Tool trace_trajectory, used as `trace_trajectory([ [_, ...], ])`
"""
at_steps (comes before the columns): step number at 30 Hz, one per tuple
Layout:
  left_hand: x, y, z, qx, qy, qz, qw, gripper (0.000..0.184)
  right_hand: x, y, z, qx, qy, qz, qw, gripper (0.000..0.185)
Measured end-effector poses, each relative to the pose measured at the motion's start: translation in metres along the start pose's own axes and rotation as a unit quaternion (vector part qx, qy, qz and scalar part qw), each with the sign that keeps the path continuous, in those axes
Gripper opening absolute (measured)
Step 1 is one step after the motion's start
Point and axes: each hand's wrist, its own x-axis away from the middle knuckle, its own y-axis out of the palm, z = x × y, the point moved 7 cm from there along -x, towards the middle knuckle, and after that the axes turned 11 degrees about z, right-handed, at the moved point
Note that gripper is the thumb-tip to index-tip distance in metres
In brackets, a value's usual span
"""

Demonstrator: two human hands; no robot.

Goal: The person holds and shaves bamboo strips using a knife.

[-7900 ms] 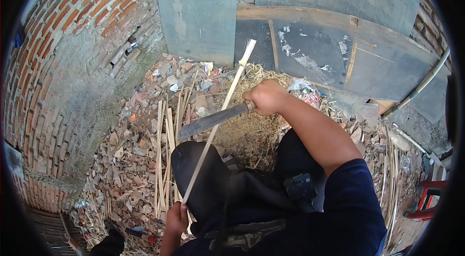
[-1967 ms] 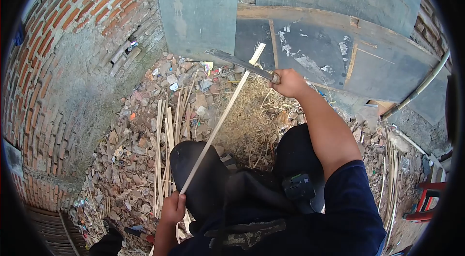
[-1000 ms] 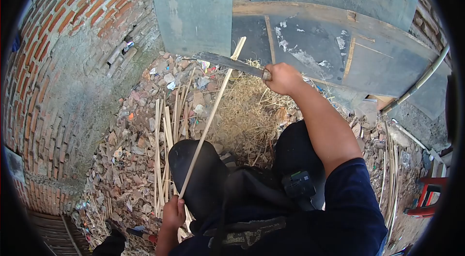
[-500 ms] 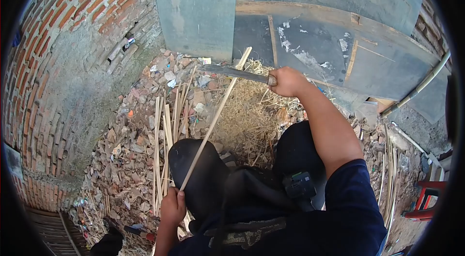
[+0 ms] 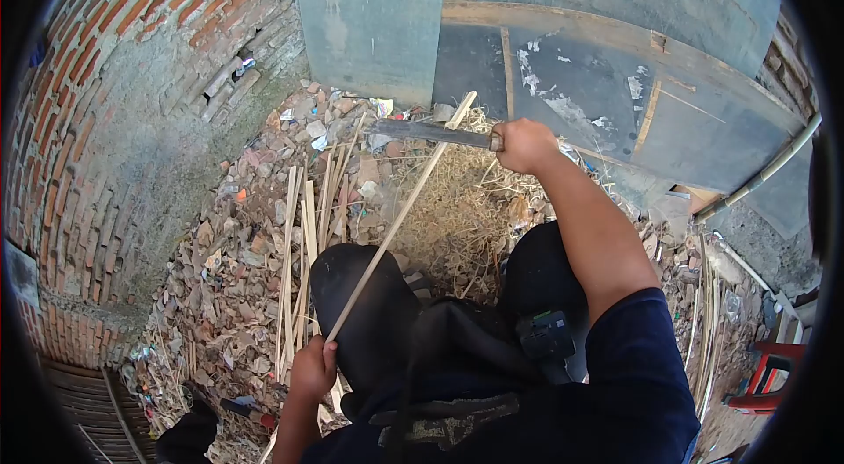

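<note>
So, right hand point(image 5: 525, 146) is wrapped tight around the handle of a big knife point(image 5: 426, 131), blade pointing left. Left hand point(image 5: 310, 367) has the near end of a pale strip point(image 5: 404, 211) pinched between thumb and fingers. That strip slants up and away over the left knee point(image 5: 356, 293), and the blade crosses it close to its far end. Can't honestly tell from this angle if the edge is biting in or just resting there.

Between the knees and the knife there's a messy heap of shavings point(image 5: 462, 200). More strips point(image 5: 288, 262) lie just left of the knee, on rubble point(image 5: 220, 288). Further out you've got a brick wall point(image 5: 83, 156) on the left and grey-green panels point(image 5: 369, 16) straight ahead.
</note>
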Motion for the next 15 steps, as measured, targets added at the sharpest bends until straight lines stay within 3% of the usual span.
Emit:
trace_trajectory([
  [4,0.003,0.001,0.000,0.005,-0.002,-0.017,1.000,0.034,0.007,0.022,0.003,-0.230,0.007,-0.060,0.971,0.037],
  [7,0.001,0.000,0.003,0.012,-0.008,-0.013,1.000,0.035,0.011,0.010,0.001,-0.175,0.003,-0.055,0.983,0.032],
  [10,0.000,0.002,0.003,0.001,-0.003,-0.005,1.000,0.036,0.021,0.003,-0.028,-0.052,-0.083,-0.068,0.993,0.026],
  [15,0.002,0.000,0.006,-0.036,-0.009,-0.014,0.999,0.035,0.034,0.000,-0.072,0.013,-0.177,-0.069,0.982,0.020],
])
